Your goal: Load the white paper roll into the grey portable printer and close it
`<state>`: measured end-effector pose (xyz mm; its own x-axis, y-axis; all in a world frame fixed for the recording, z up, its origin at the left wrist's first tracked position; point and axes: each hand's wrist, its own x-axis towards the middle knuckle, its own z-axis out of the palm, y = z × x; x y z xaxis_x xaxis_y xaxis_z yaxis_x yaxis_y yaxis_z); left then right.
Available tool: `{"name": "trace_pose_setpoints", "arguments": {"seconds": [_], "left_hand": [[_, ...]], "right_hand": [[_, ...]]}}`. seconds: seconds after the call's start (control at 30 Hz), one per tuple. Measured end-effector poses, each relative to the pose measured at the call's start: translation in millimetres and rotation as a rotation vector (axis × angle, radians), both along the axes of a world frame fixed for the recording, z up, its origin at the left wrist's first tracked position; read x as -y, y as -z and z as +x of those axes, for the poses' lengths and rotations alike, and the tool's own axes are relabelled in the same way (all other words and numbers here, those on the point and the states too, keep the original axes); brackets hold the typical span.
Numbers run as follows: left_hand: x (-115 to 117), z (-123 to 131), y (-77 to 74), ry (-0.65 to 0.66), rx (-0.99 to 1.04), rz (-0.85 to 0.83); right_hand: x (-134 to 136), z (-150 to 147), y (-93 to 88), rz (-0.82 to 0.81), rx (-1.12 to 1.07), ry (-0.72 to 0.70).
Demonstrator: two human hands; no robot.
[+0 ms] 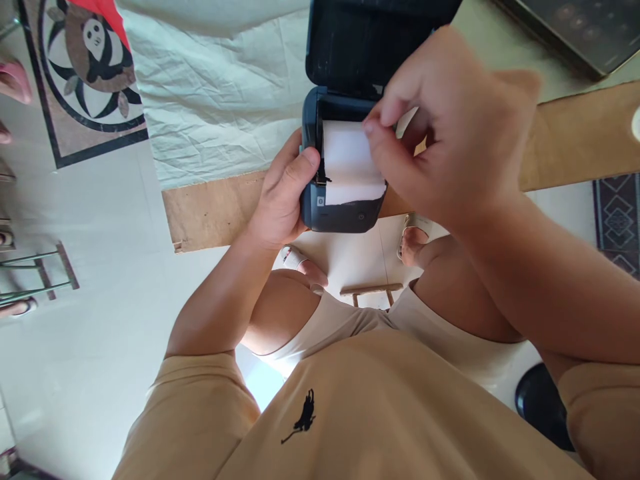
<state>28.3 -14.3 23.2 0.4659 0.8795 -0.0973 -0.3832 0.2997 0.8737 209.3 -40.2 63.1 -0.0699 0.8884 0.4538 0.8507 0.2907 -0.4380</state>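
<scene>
A small dark blue portable printer (340, 219) is held over the table's near edge, with its black lid (365, 43) swung up and back. In its bay sits a roll of white paper (350, 157), its loose end lying over the front of the casing. My left hand (285, 190) grips the printer's left side, the thumb on the rim beside the roll. My right hand (453, 127) is at the roll's upper right edge, thumb and forefinger pinched together. What lies between those fingertips, if anything, is hidden.
A pale green cloth (215, 93) covers the table, whose bare wooden edge (215, 210) shows in front. A dark flat device (580, 30) lies at the upper right. A stool (40, 273) and another person's foot in a pink slipper (15, 81) are at the left.
</scene>
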Motion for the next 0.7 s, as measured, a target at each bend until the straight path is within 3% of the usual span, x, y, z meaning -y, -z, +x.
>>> {"name": "trace_pose_setpoints", "arguments": {"seconds": [0.2, 0.33, 0.57, 0.7], "left_hand": [[1.9, -0.4, -3.5, -0.008, -0.144, 0.036], [0.7, -2.4, 1.6, -0.012, -0.152, 0.095], [3.4, -0.9, -6.1, 0.005, -0.146, 0.026], [1.2, -0.1, 3.2, -0.082, -0.101, -0.009]], "right_hand": [[-0.8, -8.9, -7.2, -0.273, 0.311, 0.095], [-3.2, -2.8, -5.9, -0.295, 0.326, -0.011], [-2.2, 7.4, -7.6, -0.167, 0.103, -0.193], [-0.5, 25.9, -16.1, -0.155, -0.283, -0.244]]}}
